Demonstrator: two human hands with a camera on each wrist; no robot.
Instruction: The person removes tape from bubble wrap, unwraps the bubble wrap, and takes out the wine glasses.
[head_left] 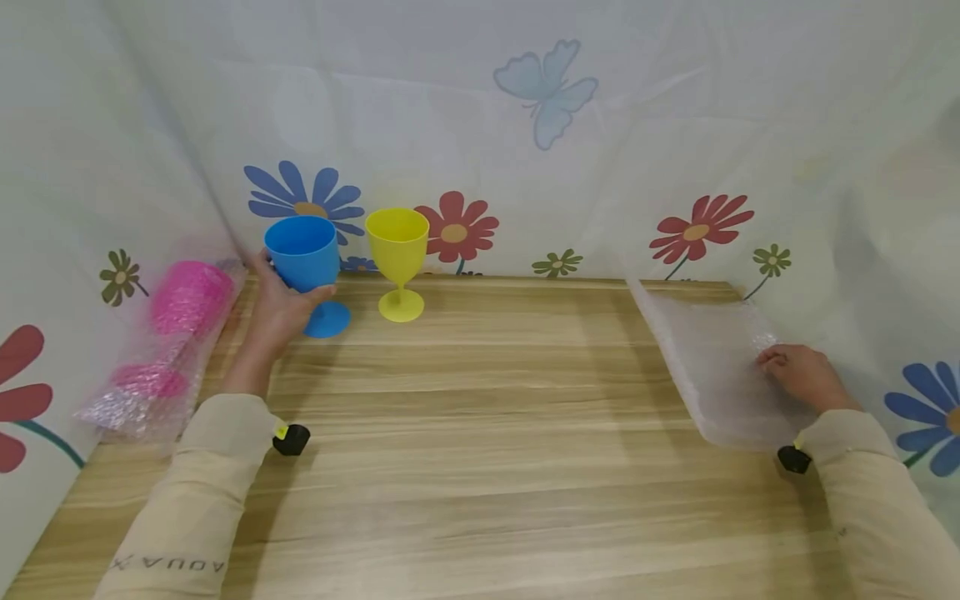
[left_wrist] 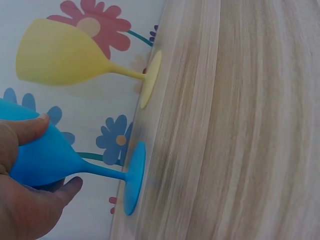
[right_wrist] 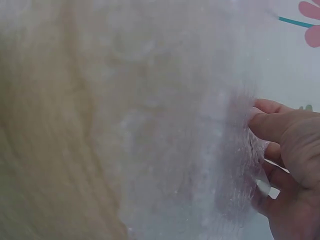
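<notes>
Two hands are at work in the head view. Left hand (head_left: 281,317): fingers and thumb curled round the bowl of the blue cup (head_left: 307,262), near upright at the back left of the table (head_left: 480,450). Right hand (head_left: 806,375): fingertips pinch the right edge of the bubble wrap (head_left: 716,375), a clear sheet at the right of the table. Yellow cup (head_left: 399,254): upright, just right of the blue cup. Pink cup (head_left: 191,296): enclosed in a clear cover (head_left: 142,417) at the left edge. Table top: wood grain. Backdrop (head_left: 412,117): white cloth with printed flowers, behind and at both sides.

Left wrist view: the thumb and fingers bear on the blue bowl; stem and foot project beyond the hand. Foot contact with the table cannot be confirmed.

Right wrist view: thumb and forefinger meet at the sheet's edge; remaining fingers are bent. The sheet fills most of the view, partly blurred.
</notes>
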